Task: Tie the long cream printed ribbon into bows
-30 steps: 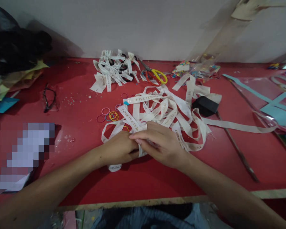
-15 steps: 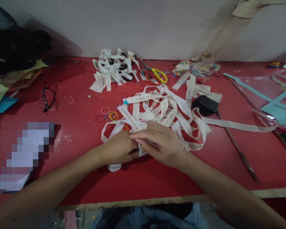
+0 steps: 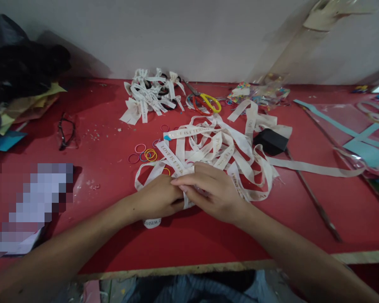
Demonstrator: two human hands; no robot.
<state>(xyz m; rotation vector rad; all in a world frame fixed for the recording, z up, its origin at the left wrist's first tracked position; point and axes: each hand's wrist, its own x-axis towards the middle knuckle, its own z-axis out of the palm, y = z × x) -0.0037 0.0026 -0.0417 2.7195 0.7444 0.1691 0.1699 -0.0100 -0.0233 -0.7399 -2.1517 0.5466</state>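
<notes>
My left hand (image 3: 161, 193) is closed around a white printed ribbon (image 3: 172, 158), whose lettered end sticks up past the knuckles. A rounded end with lettering shows below my left wrist. My right hand (image 3: 213, 191) overlaps it from the right, index finger and thumb drawn together over the left fingers, where more of the ribbon shows. What exactly lies between the fingertips is hidden. Behind both hands spreads a tangled heap of white ribbon (image 3: 221, 147) with gold print. Small coloured rubber bands (image 3: 150, 155) lie just beyond my left hand.
Tied white ribbon bows (image 3: 151, 94) are piled at the back, beside red-and-yellow-handled scissors (image 3: 205, 103). Glasses (image 3: 66, 131) and a blurred-out phone (image 3: 34, 210) lie left. To the right are a black block (image 3: 271, 141), a thin stick (image 3: 316, 202) and light-blue strips (image 3: 363, 139).
The view has shifted very slightly. Both hands keep nearly the same pose on the ribbon, and nothing on the table has visibly moved.
</notes>
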